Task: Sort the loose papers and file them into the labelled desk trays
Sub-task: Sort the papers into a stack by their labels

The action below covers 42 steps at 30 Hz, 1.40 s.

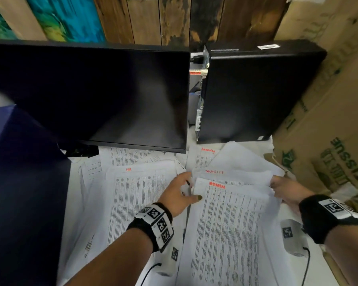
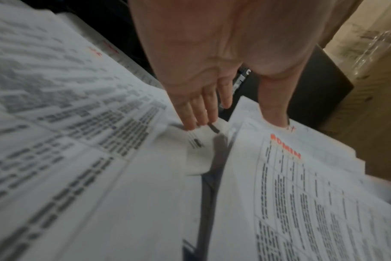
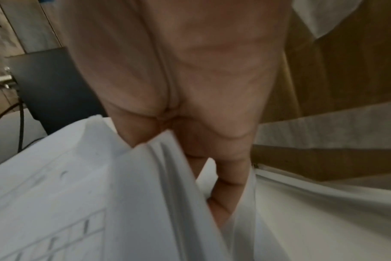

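Black monitor and tower well beyond the fingertips; cartons just right of the right hand. Loose papers spread under both palms: HR sheet left of the left fingers, ADMIN stack between the hands. Left hand flat, fingers straight and together, thumb on the stack's top-left corner. Right thumb and fingers clamped on the stack's right edge.
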{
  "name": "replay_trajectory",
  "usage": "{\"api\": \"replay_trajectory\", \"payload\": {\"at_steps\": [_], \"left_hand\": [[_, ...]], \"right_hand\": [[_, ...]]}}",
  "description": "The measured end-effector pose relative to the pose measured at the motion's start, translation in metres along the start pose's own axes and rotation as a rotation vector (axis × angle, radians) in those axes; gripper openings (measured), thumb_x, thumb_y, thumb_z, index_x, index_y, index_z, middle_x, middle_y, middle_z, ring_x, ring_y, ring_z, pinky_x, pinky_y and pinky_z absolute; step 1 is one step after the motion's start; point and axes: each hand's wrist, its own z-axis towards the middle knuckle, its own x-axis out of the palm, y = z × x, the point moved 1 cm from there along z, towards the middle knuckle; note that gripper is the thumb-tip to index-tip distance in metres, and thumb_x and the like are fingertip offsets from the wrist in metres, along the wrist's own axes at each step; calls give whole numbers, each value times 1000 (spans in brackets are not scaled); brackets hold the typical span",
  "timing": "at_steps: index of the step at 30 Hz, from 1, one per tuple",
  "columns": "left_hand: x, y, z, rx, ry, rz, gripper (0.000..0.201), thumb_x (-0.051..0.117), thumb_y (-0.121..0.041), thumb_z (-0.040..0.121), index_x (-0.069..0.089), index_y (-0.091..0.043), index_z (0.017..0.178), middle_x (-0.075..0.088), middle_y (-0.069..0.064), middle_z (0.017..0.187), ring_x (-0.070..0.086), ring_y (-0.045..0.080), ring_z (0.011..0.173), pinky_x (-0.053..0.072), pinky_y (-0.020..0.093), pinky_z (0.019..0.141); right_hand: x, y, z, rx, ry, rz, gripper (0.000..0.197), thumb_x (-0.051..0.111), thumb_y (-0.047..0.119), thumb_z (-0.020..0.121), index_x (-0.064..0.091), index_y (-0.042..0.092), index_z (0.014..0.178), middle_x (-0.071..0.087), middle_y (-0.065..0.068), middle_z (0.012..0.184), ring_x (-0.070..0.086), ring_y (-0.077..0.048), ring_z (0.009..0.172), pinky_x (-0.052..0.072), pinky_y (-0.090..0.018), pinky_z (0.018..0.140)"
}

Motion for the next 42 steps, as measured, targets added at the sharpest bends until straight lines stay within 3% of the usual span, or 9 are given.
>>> {"api": "replay_trajectory", "payload": {"at_steps": [5, 8, 11, 14, 17, 21, 27, 33, 42], "left_hand": [[7, 0, 16, -28, -65, -44, 62, 78, -16, 74, 44, -31, 124, 52, -6, 86, 52, 3, 71, 43, 4, 72], [11, -3, 21, -36, -28, 176, 34, 70, -25, 82, 57, -21, 113, 45, -4, 82, 47, 6, 70, 38, 2, 60], [16, -1, 26, -20, -65, 284, 12, 64, -25, 87, 59, -15, 91, 43, -3, 87, 49, 13, 80, 37, 10, 70], [19, 3, 30, 26, -89, 283, 12, 65, -18, 87, 55, -13, 82, 44, -2, 95, 46, 4, 78, 32, -1, 73], [17, 5, 31, 33, -40, 271, 12, 61, -16, 89, 57, -5, 91, 50, 2, 96, 46, 5, 73, 36, 0, 68], [14, 5, 31, -32, 16, 227, 13, 57, -21, 92, 50, -15, 83, 49, 0, 73, 44, 9, 63, 35, 5, 54], [15, 10, 33, -72, 26, 117, 15, 60, -17, 90, 58, -13, 104, 64, 17, 100, 61, 28, 86, 49, 31, 86], [15, 10, 35, -53, 33, 107, 15, 59, -14, 90, 58, -13, 105, 65, 18, 99, 61, 27, 85, 49, 34, 87], [5, 5, 15, -46, 61, 81, 16, 56, -9, 91, 61, -18, 103, 70, 4, 105, 64, 20, 100, 50, 30, 93]], "right_hand": [[-8, 3, 2, 40, 125, -396, 26, 47, -1, 90, 70, 3, 103, 69, -5, 106, 63, -21, 93, 49, -18, 75], [-14, 7, 15, -10, 84, -452, 20, 50, 7, 93, 70, 9, 96, 65, 1, 95, 57, -14, 87, 43, -10, 69], [-21, 16, 49, -135, -154, -317, 31, 36, -8, 94, 65, 0, 103, 67, -20, 103, 56, -21, 81, 46, -11, 54], [-28, 19, 91, -241, -317, -339, 38, 36, -2, 98, 43, -3, 135, 60, -24, 122, 53, -30, 111, 46, -12, 74], [-26, 20, 111, 26, -250, -481, 57, 59, 19, 90, 38, 8, 142, 46, -16, 141, 43, -32, 129, 34, -31, 106], [-20, 17, 129, 95, -179, -561, 85, 67, 45, 81, 27, 11, 146, 42, -15, 144, 41, -33, 131, 33, -40, 110], [-14, 23, 123, 46, -203, -676, 50, 71, 31, 81, 56, 4, 121, 65, -15, 109, 58, -28, 91, 46, -31, 82], [-21, 38, 105, 24, -198, -694, 51, 65, 34, 86, 54, 3, 125, 59, -16, 121, 54, -30, 111, 40, -27, 82], [-12, 20, 87, 99, -252, -773, 61, 66, 34, 84, 46, 6, 134, 37, -13, 144, 39, -29, 131, 34, -30, 106]]}}
